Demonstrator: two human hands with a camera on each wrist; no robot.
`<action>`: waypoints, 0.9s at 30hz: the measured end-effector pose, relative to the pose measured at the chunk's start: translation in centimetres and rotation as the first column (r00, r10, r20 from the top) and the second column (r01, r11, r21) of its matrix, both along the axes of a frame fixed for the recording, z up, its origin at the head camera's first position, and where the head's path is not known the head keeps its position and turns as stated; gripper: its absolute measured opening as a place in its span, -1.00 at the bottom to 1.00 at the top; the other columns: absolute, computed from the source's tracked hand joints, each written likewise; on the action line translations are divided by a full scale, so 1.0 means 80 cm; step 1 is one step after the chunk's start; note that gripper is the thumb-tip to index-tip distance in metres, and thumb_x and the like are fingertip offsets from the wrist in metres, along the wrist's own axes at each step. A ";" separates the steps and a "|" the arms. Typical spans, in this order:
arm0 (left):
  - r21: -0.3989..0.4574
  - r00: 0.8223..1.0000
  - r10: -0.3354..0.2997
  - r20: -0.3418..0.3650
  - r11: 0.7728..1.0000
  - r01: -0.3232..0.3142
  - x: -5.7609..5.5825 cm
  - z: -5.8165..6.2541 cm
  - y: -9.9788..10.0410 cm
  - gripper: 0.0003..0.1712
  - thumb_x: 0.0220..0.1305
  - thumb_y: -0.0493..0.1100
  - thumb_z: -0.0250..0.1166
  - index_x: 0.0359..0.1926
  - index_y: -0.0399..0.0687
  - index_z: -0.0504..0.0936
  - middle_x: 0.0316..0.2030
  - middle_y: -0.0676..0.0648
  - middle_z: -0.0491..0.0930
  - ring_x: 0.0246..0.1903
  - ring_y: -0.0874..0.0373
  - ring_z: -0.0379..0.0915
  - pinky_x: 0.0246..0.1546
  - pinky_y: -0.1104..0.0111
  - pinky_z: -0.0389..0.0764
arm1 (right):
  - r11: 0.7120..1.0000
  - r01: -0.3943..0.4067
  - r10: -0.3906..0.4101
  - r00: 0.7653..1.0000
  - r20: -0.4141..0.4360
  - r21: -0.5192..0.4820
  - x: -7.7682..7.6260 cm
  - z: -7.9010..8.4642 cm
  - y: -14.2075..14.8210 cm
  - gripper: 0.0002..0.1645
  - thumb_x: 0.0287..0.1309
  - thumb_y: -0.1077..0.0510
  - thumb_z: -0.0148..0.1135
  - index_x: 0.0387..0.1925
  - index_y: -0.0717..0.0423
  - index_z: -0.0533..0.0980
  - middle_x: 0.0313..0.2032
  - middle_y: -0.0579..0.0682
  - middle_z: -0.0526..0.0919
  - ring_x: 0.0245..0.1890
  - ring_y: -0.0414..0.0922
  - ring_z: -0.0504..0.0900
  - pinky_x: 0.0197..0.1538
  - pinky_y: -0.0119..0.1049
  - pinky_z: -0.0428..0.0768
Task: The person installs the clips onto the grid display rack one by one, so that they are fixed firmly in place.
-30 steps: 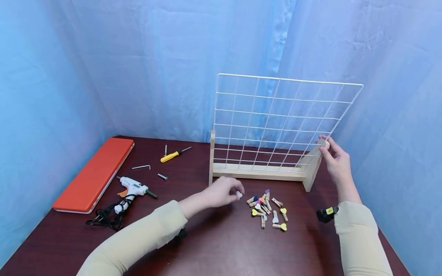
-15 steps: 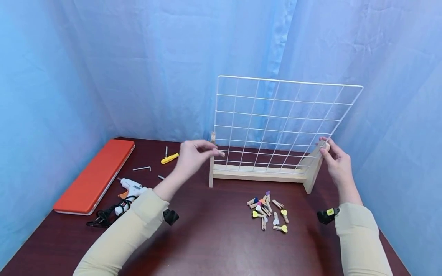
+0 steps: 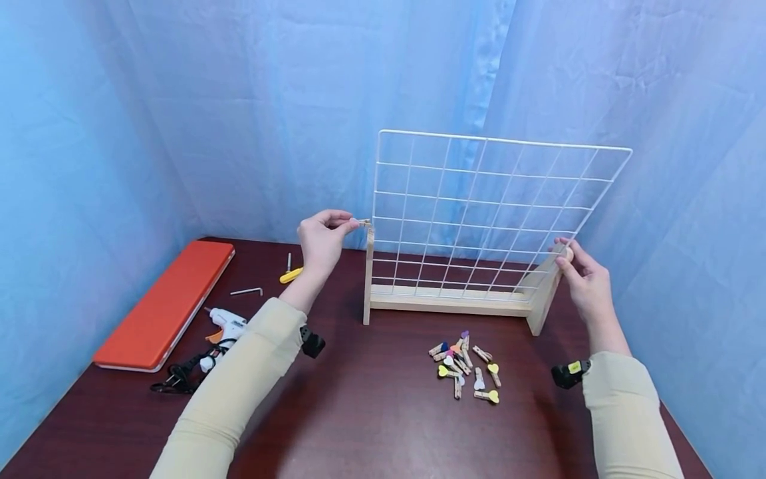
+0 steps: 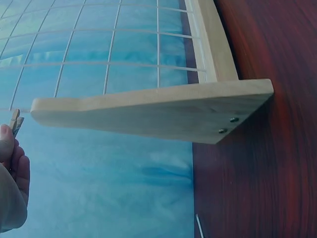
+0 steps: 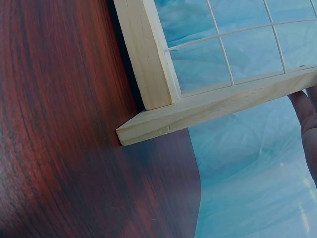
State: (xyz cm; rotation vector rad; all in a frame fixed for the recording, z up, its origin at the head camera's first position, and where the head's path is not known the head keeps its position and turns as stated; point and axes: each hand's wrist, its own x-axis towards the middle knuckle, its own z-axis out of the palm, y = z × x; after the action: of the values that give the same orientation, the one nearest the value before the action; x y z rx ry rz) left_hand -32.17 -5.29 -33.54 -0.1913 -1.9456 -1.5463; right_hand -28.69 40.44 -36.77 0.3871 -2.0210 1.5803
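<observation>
My left hand (image 3: 323, 239) pinches a small wooden clothespin (image 3: 364, 223) between thumb and fingers, right at the top of the stand's left end panel (image 3: 368, 279). In the left wrist view the clothespin (image 4: 16, 119) points toward the grid's side wire, just past the panel's rounded tip. A white wire grid (image 3: 505, 140) stands leaning in the wooden stand (image 3: 449, 304). At the other side my right hand (image 3: 586, 279) grips the top of the right end panel (image 3: 543, 303), thumb in front. Several heart-topped clothespins (image 3: 482, 396) lie loosely on the table before the stand.
On the left are an orange-red case (image 3: 167, 299), a hot glue gun (image 3: 230, 322) with its black cord (image 3: 179, 378), partly behind my left forearm, a hex key (image 3: 247, 291), a bolt (image 3: 289, 261) and a yellow screwdriver (image 3: 290, 275). Blue curtains (image 3: 269, 120) surround the dark table (image 3: 383, 426).
My left hand has lifted a clothespin from beside the pile and carried it up and left to the top of the left panel. The right hand keeps its grip on the right panel.
</observation>
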 end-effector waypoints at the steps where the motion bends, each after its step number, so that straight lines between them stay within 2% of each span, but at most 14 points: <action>1: 0.001 1.000 -0.003 0.001 1.000 0.003 -0.002 0.000 0.003 -0.74 -0.12 -0.01 0.41 -0.41 -0.07 0.70 -0.54 0.00 0.65 -0.50 0.29 0.52 -0.54 0.45 0.47 | 1.000 0.000 0.000 1.000 -0.004 0.002 0.000 0.000 0.000 -0.53 0.10 0.40 0.06 0.11 0.29 0.36 -0.04 -0.09 0.58 -0.04 -0.24 0.53 -0.20 -0.60 0.50; 8: 0.009 0.999 -0.039 0.000 0.999 0.039 -0.005 -0.004 0.012 -0.75 -0.10 0.02 0.38 -0.39 0.00 0.69 -0.50 0.02 0.66 -0.44 0.31 0.53 -0.49 0.43 0.49 | 0.994 0.060 -0.060 0.998 -0.004 0.086 0.003 0.001 -0.002 -0.53 0.13 0.36 0.06 0.12 0.24 0.37 0.01 0.22 0.50 -0.03 -0.18 0.51 -0.20 -0.62 0.47; 11: -0.015 0.998 -0.053 -0.017 0.999 0.053 -0.003 -0.005 0.010 -0.71 -0.10 -0.02 0.39 -0.29 0.01 0.68 -0.40 0.02 0.66 -0.38 0.27 0.54 -0.41 0.44 0.52 | 0.997 0.048 -0.048 0.999 -0.004 0.065 0.003 0.001 -0.002 -0.53 0.12 0.37 0.06 0.12 0.25 0.37 -0.01 0.07 0.55 -0.04 -0.18 0.52 -0.20 -0.62 0.48; 14: -0.048 0.996 -0.038 -0.075 0.998 0.034 0.006 -0.004 0.013 -0.65 -0.12 -0.09 0.41 -0.20 0.00 0.66 -0.30 0.02 0.62 -0.35 0.17 0.51 -0.37 0.43 0.51 | 0.998 0.036 -0.036 0.999 -0.009 0.050 0.002 0.002 -0.001 -0.53 0.12 0.38 0.06 0.12 0.29 0.36 -0.04 -0.08 0.58 -0.03 -0.18 0.52 -0.19 -0.62 0.48; 16: -0.072 0.991 -0.044 -0.128 0.997 0.034 0.015 -0.006 0.020 -0.61 -0.14 -0.10 0.43 -0.18 -0.04 0.65 -0.28 0.00 0.59 -0.36 0.11 0.47 -0.40 0.41 0.50 | 0.998 0.042 -0.041 0.999 -0.009 0.054 0.002 0.002 -0.001 -0.53 0.11 0.38 0.07 0.12 0.26 0.37 -0.05 -0.11 0.58 -0.02 -0.17 0.51 -0.19 -0.62 0.48; 18: -0.120 0.984 -0.079 -0.161 0.991 0.060 0.029 -0.011 0.031 -0.61 -0.16 -0.10 0.44 -0.22 -0.08 0.65 -0.33 -0.02 0.57 -0.40 0.10 0.44 -0.45 0.40 0.48 | 0.997 0.045 -0.045 0.999 -0.008 0.059 0.002 0.002 -0.001 -0.52 0.12 0.37 0.07 0.12 0.22 0.37 -0.04 -0.10 0.58 -0.02 -0.14 0.51 -0.19 -0.61 0.48; 19: -0.150 0.979 -0.118 -0.163 0.984 0.093 0.036 -0.017 0.039 -0.62 -0.17 -0.10 0.44 -0.24 -0.10 0.65 -0.36 -0.03 0.56 -0.42 0.11 0.44 -0.46 0.41 0.48 | 0.997 0.050 -0.050 0.999 -0.005 0.062 0.003 0.002 -0.001 -0.52 0.12 0.37 0.07 0.12 0.19 0.38 -0.04 -0.09 0.58 -0.02 -0.13 0.51 -0.19 -0.61 0.49; 21: -0.245 0.972 -0.203 -0.117 0.955 0.170 0.050 -0.032 0.055 -0.62 -0.17 -0.06 0.44 -0.25 -0.08 0.66 -0.39 -0.01 0.57 -0.43 0.18 0.44 -0.47 0.44 0.48 | 0.995 0.061 -0.061 0.998 -0.001 0.078 0.004 0.001 -0.001 -0.52 0.12 0.36 0.07 0.12 0.17 0.38 -0.04 -0.10 0.57 -0.02 -0.14 0.51 -0.19 -0.62 0.48; 23: -0.356 0.959 -0.281 -0.037 0.900 0.250 0.062 -0.050 0.071 -0.61 -0.17 -0.03 0.43 -0.24 -0.05 0.65 -0.40 0.03 0.58 -0.42 0.23 0.43 -0.45 0.47 0.47 | 0.995 0.062 -0.062 0.998 0.000 0.083 0.005 0.001 -0.002 -0.52 0.12 0.36 0.07 0.12 0.16 0.38 -0.04 -0.10 0.57 -0.02 -0.14 0.51 -0.20 -0.62 0.49; 25: -0.443 0.929 -0.363 0.067 0.824 0.354 0.068 -0.070 0.086 -0.59 -0.14 -0.03 0.42 -0.20 -0.06 0.64 -0.38 0.04 0.58 -0.37 0.25 0.45 -0.39 0.48 0.48 | 0.995 0.053 -0.053 0.999 -0.003 0.080 0.005 0.001 -0.003 -0.52 0.12 0.37 0.06 0.12 0.17 0.38 -0.04 -0.09 0.57 -0.02 -0.13 0.51 -0.20 -0.61 0.49; 27: -0.513 0.885 -0.429 0.179 0.727 0.456 0.070 -0.086 0.099 -0.59 -0.11 -0.02 0.40 -0.17 -0.04 0.63 -0.35 0.06 0.58 -0.33 0.25 0.45 -0.34 0.49 0.47 | 0.997 0.041 -0.040 0.999 -0.011 0.071 0.005 0.002 -0.005 -0.52 0.12 0.38 0.05 0.12 0.20 0.38 -0.04 -0.09 0.57 -0.02 -0.12 0.51 -0.19 -0.60 0.50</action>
State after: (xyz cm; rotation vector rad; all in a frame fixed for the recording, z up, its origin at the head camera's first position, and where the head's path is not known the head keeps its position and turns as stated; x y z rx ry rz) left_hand -26.54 2.66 -40.41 -0.9350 -2.4681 -1.2150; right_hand -28.31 40.05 -36.63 0.3773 -2.0693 1.4833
